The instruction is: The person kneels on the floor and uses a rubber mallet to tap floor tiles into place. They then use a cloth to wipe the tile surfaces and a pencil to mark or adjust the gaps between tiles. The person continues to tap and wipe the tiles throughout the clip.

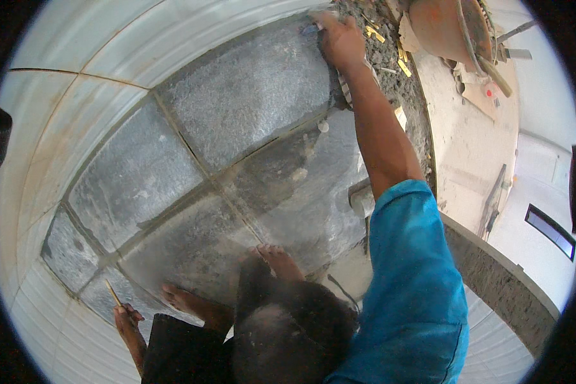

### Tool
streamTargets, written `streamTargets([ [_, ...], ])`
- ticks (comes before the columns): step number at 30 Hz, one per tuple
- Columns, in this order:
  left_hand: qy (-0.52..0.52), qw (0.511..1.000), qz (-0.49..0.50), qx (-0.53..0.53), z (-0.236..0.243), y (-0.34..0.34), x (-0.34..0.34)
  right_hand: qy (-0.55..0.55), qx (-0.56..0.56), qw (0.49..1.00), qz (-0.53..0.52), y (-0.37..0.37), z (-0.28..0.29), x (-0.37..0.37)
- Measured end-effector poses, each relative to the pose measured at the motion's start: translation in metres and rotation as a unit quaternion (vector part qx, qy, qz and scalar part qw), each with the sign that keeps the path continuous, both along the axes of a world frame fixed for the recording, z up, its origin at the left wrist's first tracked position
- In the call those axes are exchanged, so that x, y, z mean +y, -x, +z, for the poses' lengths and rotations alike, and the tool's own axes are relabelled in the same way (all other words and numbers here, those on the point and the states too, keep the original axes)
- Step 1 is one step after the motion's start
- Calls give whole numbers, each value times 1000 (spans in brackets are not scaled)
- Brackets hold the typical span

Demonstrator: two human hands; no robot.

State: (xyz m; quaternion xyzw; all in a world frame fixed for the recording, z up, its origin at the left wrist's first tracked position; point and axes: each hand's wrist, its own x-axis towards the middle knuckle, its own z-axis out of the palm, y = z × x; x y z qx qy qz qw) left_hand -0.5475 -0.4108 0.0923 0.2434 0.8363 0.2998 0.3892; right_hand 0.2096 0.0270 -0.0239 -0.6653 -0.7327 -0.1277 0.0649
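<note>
Far ahead, my right hand (343,43) reaches to the corner where the grey tile floor (249,96) meets the white tiled wall (192,32). Its fingers are bent together around something blurred, with a bluish bit showing beside them; what it is I cannot make out. At the lower left, my left hand (129,317) is closed on a thin yellowish stick (112,292), which points up and away over a small floor tile. My bare feet (280,261) stand on the tiles between the two hands.
Beyond my right arm lies a strip of rough mortar (413,96) with yellow scraps (376,34). A dirty orange-brown bucket (436,25) with a tool handle (495,78) stands at the far right. A raised ledge (499,272) runs along the right. A pale cylindrical object (363,201) sits beside my right forearm.
</note>
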Motion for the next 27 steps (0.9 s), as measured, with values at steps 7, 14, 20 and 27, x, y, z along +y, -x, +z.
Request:
streamTargets([
  [7, 13, 998, 43, -37, 1, 3, -1, -65, 35, 996, 41, 64, 7, -18],
  [14, 38, 997, -34, -55, 13, 20, -8, 47, 35, 998, -33, 43, 2, -9],
  [20, 176, 983, 44, -40, 13, 25, -18, -48, 183, 982, -24, 61, 64, -40],
  [27, 54, 994, -65, -67, 55, -37, 2, 23, 239, 920, 310, 234, 6, -85],
])
